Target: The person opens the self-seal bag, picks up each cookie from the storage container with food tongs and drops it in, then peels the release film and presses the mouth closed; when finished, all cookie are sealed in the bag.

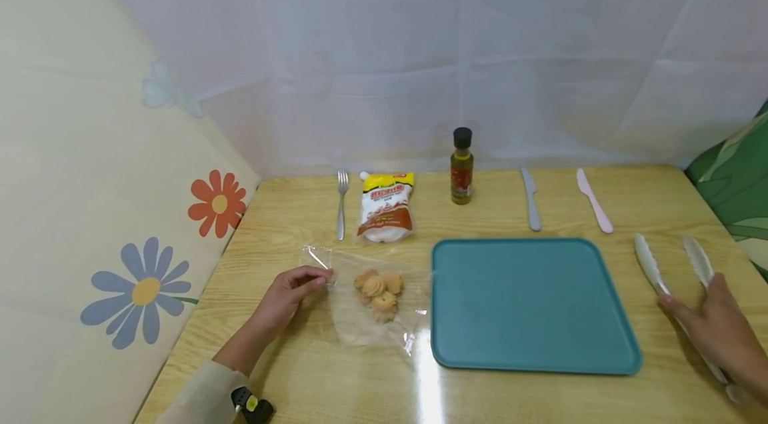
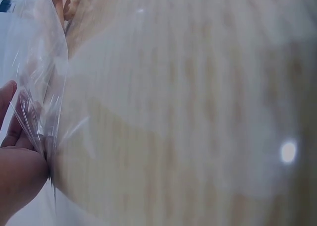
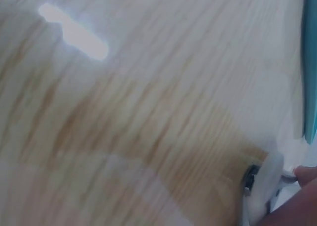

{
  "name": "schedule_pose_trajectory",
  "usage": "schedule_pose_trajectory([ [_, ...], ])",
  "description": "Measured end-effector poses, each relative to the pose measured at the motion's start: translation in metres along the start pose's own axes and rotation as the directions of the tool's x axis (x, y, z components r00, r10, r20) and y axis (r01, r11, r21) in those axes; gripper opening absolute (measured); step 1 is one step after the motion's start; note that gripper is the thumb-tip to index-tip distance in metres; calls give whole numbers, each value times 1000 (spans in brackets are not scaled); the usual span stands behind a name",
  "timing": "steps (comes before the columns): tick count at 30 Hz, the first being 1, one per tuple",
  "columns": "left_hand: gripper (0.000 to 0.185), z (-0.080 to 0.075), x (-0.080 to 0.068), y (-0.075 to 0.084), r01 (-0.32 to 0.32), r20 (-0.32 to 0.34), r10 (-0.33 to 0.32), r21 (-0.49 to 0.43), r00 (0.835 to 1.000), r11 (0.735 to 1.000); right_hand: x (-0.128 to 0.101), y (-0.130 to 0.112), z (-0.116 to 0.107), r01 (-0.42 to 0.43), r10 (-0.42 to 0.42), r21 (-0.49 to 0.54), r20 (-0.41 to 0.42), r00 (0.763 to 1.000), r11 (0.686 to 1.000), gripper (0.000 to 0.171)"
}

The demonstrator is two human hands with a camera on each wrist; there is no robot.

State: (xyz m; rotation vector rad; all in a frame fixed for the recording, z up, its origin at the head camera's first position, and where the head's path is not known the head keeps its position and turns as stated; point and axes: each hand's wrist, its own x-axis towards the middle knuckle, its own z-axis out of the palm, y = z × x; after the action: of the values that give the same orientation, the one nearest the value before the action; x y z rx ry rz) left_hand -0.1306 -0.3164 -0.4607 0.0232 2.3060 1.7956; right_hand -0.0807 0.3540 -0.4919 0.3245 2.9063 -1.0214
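Observation:
At the left, my left hand (image 1: 294,294) pinches the edge of a clear plastic bag (image 1: 354,331) between thumb and fingers. Several golden cookies (image 1: 381,292) lie inside the bag. The left wrist view shows crinkled film at the thumb (image 2: 25,171). At the far right, my right hand (image 1: 717,327) grips a pair of tongs (image 1: 651,264) around its arms, with the two white scalloped ends spread apart and pointing away from me. Between the hands lies a bare teal tray (image 1: 534,304), and the bag's right edge reaches its left rim.
Along the back stand or lie a fork (image 1: 341,204), a white pouch with yellow top (image 1: 387,207), a dark-capped bottle (image 1: 461,167), a grey knife (image 1: 531,199) and a pink knife (image 1: 594,201). A white cloth (image 1: 384,64) hangs behind the wooden table (image 1: 288,211).

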Motion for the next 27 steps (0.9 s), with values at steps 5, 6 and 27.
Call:
schedule_pose_trajectory([
  [5, 28, 2, 0, 1, -16, -7, 16, 38, 1000, 999, 2, -1, -5, -51, 50, -31, -40, 998, 998, 102],
  [6, 27, 2, 0, 1, -24, -8, 25, 50, 1000, 998, 3, -2, -6, -62, 60, -37, -44, 997, 997, 101],
  [27, 17, 3, -3, 11, -153, 3, 161, 341, 987, 928, 5, -23, -15, 6, -7, -14, -78, 997, 1000, 105],
])
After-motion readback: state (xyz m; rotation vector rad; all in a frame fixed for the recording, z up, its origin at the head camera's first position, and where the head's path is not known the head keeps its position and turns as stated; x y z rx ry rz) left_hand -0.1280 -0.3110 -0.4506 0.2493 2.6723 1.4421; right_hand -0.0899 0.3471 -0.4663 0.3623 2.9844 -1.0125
